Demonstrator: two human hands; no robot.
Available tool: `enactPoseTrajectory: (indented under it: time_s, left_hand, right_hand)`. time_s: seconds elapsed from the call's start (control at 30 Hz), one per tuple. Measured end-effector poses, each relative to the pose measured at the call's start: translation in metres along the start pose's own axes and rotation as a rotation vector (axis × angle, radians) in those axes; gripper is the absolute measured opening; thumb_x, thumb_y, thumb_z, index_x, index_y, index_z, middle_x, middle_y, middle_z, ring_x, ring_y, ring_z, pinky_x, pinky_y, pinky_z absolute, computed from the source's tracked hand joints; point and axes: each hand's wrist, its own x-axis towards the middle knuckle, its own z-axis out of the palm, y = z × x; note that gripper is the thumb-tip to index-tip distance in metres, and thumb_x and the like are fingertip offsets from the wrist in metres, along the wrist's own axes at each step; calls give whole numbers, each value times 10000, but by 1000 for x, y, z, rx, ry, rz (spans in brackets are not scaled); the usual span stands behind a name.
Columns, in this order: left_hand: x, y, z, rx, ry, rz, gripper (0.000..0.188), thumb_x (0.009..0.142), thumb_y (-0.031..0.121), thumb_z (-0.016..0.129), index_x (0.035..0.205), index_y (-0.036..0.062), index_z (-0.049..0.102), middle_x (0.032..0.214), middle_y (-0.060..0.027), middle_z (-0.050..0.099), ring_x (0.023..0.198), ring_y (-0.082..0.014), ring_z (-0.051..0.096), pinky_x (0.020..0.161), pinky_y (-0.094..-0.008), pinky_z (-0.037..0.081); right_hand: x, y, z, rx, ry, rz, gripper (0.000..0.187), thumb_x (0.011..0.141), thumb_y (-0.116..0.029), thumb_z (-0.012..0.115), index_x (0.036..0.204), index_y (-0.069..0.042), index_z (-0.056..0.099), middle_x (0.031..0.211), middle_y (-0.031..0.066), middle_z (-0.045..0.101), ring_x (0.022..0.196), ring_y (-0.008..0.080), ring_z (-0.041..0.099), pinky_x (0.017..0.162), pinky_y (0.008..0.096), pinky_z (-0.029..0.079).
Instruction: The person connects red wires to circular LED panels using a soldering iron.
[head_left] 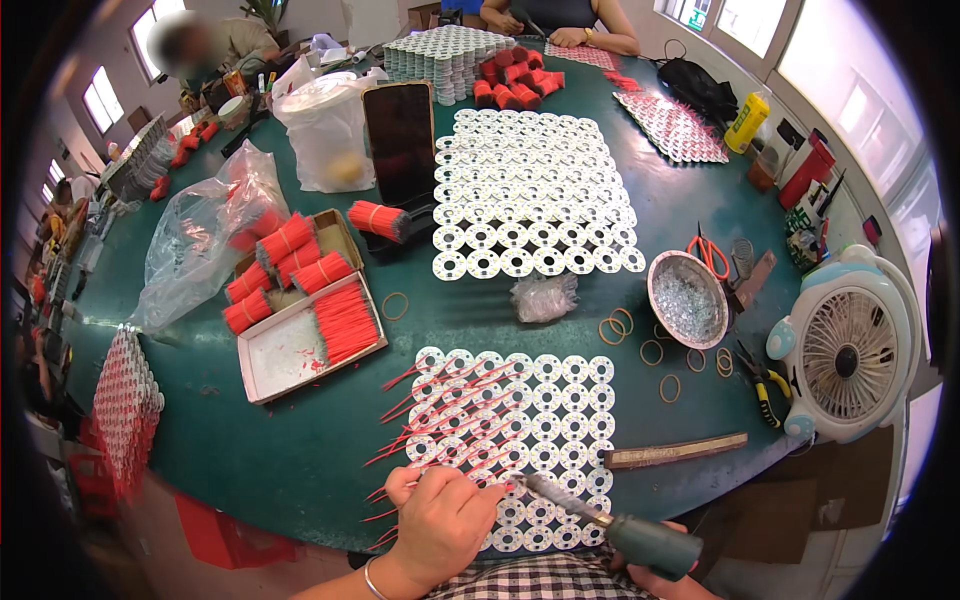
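Observation:
A panel of round white circuit boards (pixel 545 425) lies in front of me, with red wires (pixel 450 405) slanting across its left columns. Over its lower left part, my left hand (pixel 440 520) is closed in a pinch on a red wire (pixel 508 487). My right hand (pixel 660 575), partly hidden, is wrapped round the dark green handle of a soldering iron (pixel 655 545). The iron's tip points left and meets the boards close to my left fingertips. Whether it touches the wire is too small to tell.
A cardboard box (pixel 375 350) of red wires stands left, a larger board panel (pixel 535 180) beyond. To the right are a bowl (pixel 655 300), rubber bands (pixel 669 388), pliers (pixel 765 390), a wooden strip (pixel 675 451) and a fan (pixel 850 345). Two people sit across the table.

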Motion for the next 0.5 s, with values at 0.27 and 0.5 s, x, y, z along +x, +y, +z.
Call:
enactPoseTrajectory:
  time_s: [0.27,0.5]
  left_hand:
    - [-4,2,-3,30,-54,2,118,767,187,568,857,155,637,733,38,494,813,-133,492,783,-419,272]
    - [-17,-5,-31,49,-6,-26,138,724,172,625,856,202,649,758,69,533,808,-109,517,805,-387,278]
  right_hand:
    - [46,-33,27,577,254,344,552,813,-349,658,1194,8,478,1130,136,545,870,236,575,770,357,512]
    - [49,2,19,825,119,447,454,857,-265,622,1191,12,490,1029,117,570,855,223,564,797,352,496]
